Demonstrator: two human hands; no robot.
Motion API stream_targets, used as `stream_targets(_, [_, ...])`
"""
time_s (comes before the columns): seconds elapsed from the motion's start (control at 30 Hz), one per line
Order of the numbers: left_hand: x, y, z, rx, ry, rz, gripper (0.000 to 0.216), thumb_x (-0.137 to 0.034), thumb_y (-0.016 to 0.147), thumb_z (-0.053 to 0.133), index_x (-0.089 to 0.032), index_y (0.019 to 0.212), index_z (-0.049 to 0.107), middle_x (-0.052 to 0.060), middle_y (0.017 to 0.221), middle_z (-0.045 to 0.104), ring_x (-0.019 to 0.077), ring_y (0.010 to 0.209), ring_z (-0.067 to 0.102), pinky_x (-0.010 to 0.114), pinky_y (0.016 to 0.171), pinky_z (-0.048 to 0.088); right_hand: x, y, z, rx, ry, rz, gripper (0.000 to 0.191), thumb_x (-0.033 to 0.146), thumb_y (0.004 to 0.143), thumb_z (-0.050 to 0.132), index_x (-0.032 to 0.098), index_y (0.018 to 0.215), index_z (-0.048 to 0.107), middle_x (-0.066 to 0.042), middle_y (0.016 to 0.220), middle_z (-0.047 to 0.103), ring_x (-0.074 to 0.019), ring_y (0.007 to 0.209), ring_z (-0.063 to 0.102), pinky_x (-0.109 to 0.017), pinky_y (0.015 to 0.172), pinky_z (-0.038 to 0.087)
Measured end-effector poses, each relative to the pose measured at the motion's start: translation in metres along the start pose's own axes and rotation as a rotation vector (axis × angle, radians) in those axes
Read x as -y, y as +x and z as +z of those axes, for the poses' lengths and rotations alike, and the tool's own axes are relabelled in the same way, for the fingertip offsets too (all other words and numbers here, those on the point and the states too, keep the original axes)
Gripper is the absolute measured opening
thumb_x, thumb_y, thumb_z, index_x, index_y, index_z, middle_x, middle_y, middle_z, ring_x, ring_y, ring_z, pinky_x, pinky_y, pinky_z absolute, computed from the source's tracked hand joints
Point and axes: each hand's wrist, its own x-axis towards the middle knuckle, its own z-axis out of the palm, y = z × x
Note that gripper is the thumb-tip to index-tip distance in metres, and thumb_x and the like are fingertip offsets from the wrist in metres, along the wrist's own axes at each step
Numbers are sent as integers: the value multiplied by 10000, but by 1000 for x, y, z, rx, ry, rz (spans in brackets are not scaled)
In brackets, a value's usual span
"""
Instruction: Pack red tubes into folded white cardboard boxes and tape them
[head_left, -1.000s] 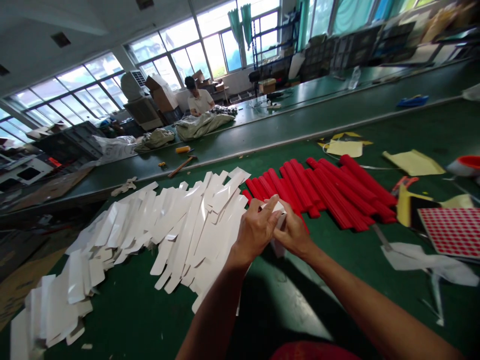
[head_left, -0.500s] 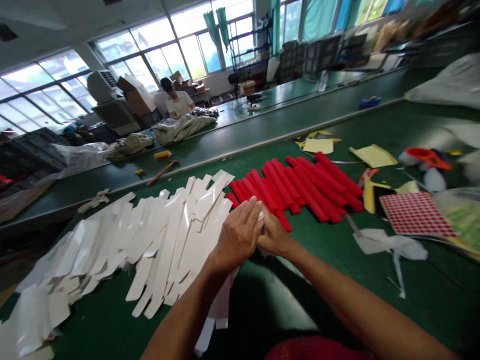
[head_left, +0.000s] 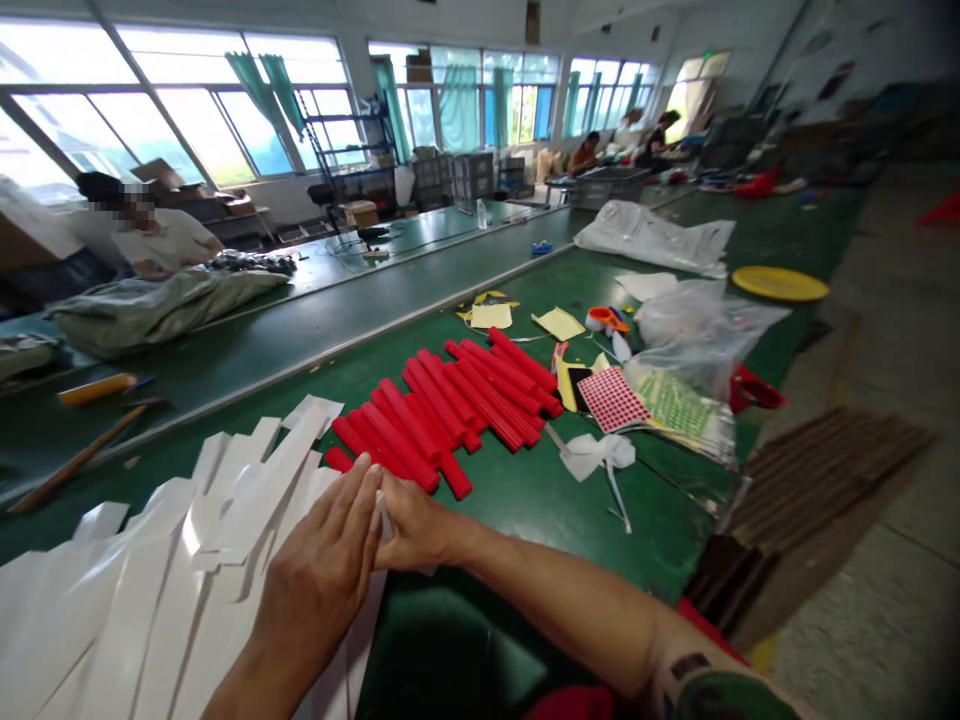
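My left hand lies with its fingers straight and pressed together against my right hand, whose fingers are curled. A small bit of a white strip shows between them; the rest of it is covered by the hands. Left of and beneath my left forearm, glossy white strips are spread in a loose overlapping heap. Just beyond the hands, several red rolled tubes rest side by side on the green table.
To the right lie a red-dotted sticker sheet, yellow paper, an orange-and-white tape dispenser and clear plastic bags. A hammer lies at the left. Brown stacked cardboard stands beside the table. A person sits across.
The view has swung to the right and levelled, so the red tubes and white strips appear further left. My hands stay pressed together around the white strip.
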Motion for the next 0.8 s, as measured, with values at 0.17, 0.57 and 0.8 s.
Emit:
stream_targets(0.17, [-1,2,7,-89,70,17,553,-156,965,418,-56,1498,306,213,1295,617,320,1143,624,429,971,484,-2,3,-5,57,7,81,503,307,645,706,196,1050,431,-30,912,557,-186,770,591,-296,701,535])
stream_targets(0.57, [-9,5,6,36,154,17,535,-124,951,384,-148,1484,351,167,1361,584,296,1155,619,377,872,535,-2,1,-17,121,14,43,468,292,680,717,177,1081,507,-24,932,597,-183,823,603,-283,734,526])
stream_targets(0.8, [-31,9,5,30,72,-87,640,-117,938,466,-141,1532,229,196,1412,528,308,1241,554,432,958,521,-10,-35,-36,143,108,1,720,294,678,745,107,1314,464,-143,1211,613,-233,1051,612,-332,891,513])
